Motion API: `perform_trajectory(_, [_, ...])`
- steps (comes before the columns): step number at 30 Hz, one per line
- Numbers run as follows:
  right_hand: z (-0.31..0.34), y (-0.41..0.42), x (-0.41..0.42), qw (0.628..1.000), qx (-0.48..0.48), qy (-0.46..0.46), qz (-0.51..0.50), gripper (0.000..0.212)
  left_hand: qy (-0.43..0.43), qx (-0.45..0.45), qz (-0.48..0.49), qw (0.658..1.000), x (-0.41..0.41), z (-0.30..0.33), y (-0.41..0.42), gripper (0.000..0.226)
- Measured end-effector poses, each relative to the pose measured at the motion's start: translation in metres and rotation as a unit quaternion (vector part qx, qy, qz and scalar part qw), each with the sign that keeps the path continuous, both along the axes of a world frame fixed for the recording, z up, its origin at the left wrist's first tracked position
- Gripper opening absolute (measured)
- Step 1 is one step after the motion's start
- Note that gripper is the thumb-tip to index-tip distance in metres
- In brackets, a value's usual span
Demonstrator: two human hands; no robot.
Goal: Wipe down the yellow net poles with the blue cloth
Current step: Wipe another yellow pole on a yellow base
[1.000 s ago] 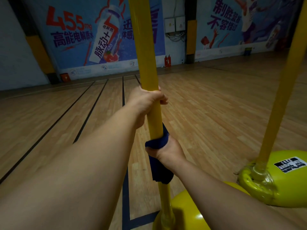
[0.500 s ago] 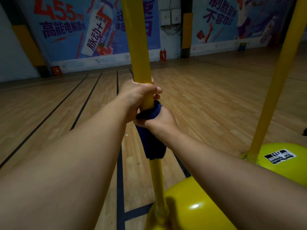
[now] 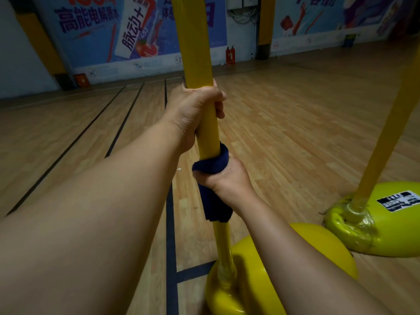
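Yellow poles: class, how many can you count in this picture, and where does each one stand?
2. One pole stands in the centre, gripped by the left hand and, through the cloth, the right hand. The other pole stands at the right edge. More may lie outside the view.

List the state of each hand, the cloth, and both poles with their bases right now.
Left hand: closed bare around the near pole.
Right hand: closed, pressing the cloth to the pole.
Dark blue cloth: wrapped around the pole, tail hanging.
Near yellow net pole: upright in its rounded yellow base.
Second yellow pole: untouched, in its labelled yellow base.
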State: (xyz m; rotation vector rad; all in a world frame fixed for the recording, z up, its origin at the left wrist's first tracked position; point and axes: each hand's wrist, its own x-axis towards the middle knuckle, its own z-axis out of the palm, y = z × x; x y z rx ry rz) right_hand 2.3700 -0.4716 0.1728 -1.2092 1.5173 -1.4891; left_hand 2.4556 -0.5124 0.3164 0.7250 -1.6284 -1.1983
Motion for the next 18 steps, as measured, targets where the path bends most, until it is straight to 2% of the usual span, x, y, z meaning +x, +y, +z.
perform_trajectory(8, [-0.015,0.005,-0.005,0.999,-0.006,0.005,0.031,0.048,0.024,0.011,-0.006,1.0,-0.004,-0.003,0.006,0.014])
perform_trajectory(10, [-0.006,0.006,-0.006,0.999,-0.025,0.011,0.031,0.053,0.038,0.019,-0.013,0.999,-0.004,-0.003,0.007,0.012])
perform_trajectory(12, [0.007,0.007,-0.005,0.998,-0.061,0.007,0.024,0.06,0.048,0.021,-0.015,0.999,-0.004,-0.003,0.008,0.018])
perform_trajectory(15, [0.026,0.008,-0.002,0.993,-0.119,-0.013,0.001,0.053,0.054,0.016,-0.021,0.998,-0.006,-0.005,0.009,0.014])
perform_trajectory(18, [0.028,0.008,-0.001,0.991,-0.13,-0.019,-0.001,0.053,0.06,0.016,-0.021,0.998,-0.007,-0.006,0.008,0.009])
